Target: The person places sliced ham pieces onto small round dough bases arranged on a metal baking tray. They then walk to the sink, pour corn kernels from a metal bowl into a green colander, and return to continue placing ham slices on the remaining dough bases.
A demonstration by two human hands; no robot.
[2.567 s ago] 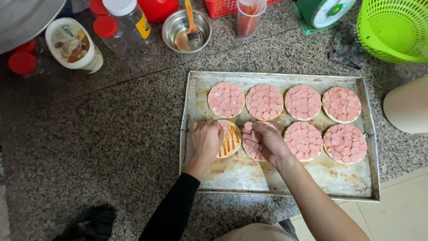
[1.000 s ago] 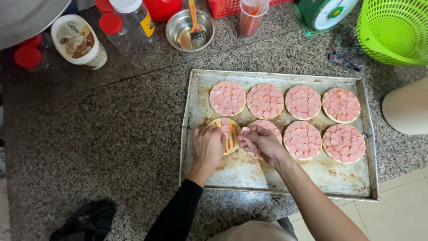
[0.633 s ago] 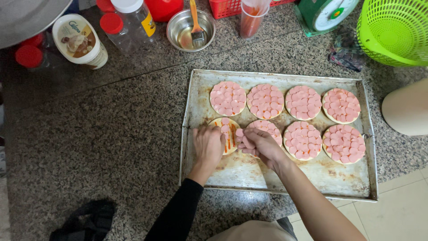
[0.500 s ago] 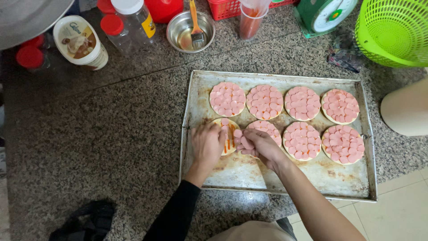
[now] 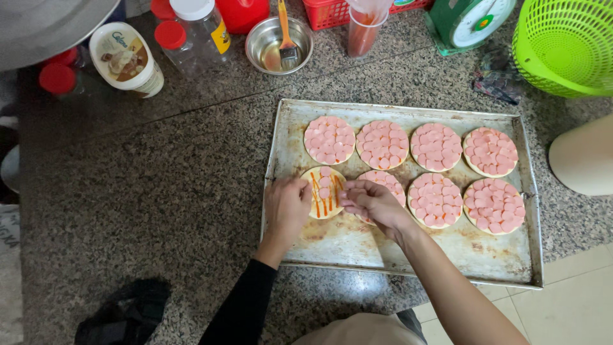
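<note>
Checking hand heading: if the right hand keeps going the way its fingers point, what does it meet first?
The right hand points left, so probably the half-topped dough round, then the left hand beyond it.

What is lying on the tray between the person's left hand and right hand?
In the head view, a small round dough base with red sauce stripes and a few pink sausage slices lies on the tray between the left hand and right hand.

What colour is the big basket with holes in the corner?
Bright green. The basket shows at the top right of the head view.
</note>
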